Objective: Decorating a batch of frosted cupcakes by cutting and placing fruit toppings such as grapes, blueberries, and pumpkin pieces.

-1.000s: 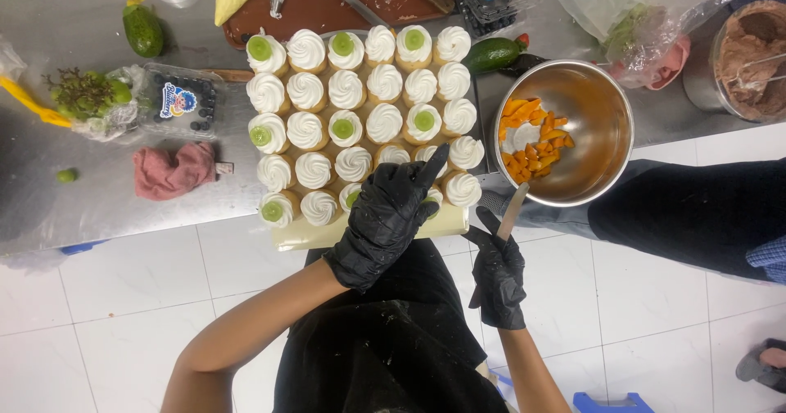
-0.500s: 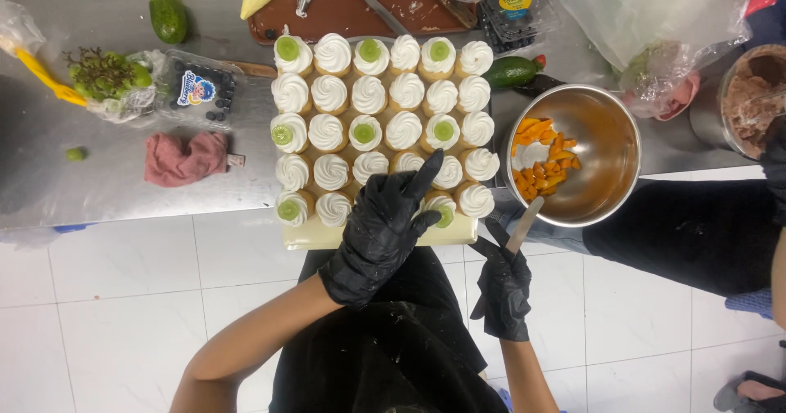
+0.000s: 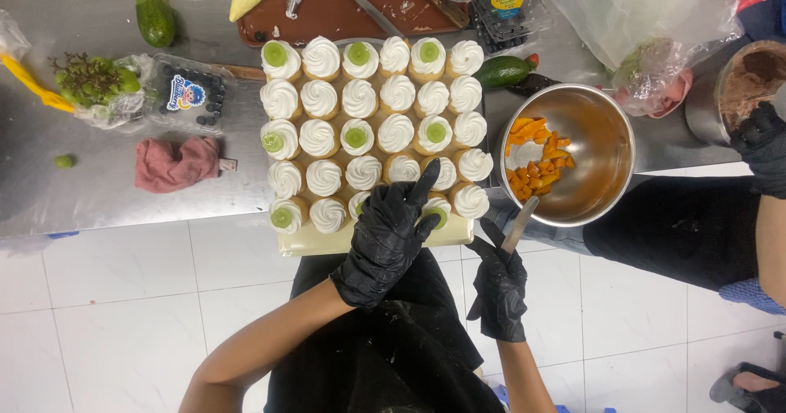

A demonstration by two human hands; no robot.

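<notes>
We are topping the cream-swirled cupcakes [image 3: 372, 126] with fruit: our left hand [image 3: 386, 241] hovers spread over the tray's near row. Our right hand [image 3: 499, 286], beside the tray, grips a knife [image 3: 518, 225]; next calls for careful placement.

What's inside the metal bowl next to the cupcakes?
The metal bowl holds orange fruit pieces piled against its left side; the rest of its inside is bare. A knife in the right hand covers part of the near rim.

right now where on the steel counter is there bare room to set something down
Bare steel lies on the counter left of and below the pink cloth, and between the avocado and the blueberry box. It is crowded around the cupcake tray, the steel bowl and the brown board.
</notes>
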